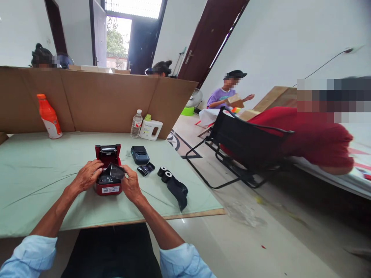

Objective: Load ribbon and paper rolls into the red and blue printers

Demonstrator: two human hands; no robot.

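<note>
A small red and black label printer point(108, 188) sits on the table in front of me with its lid raised. My left hand point(88, 174) rests at the printer's left side, with its fingers curled onto the edge of the opening. Dark, shiny film point(116, 172) lies across the opening, and my right hand point(131, 183) pinches its right end. To the right is a dark handheld printer point(140, 155) with a small dark packet point(145, 168) beside it. Farther right are two rolls point(166, 174) with black ribbon point(177, 190) trailing from them toward the table's front edge.
A cardboard screen point(107, 104) stands along the table's back. Before it are an orange bottle point(50, 116), a clear bottle point(136, 124) and a white jug point(151, 129). Right of the table, a person in red point(301, 139) leans beside a black folding chair point(246, 143). Other people sit farther off.
</note>
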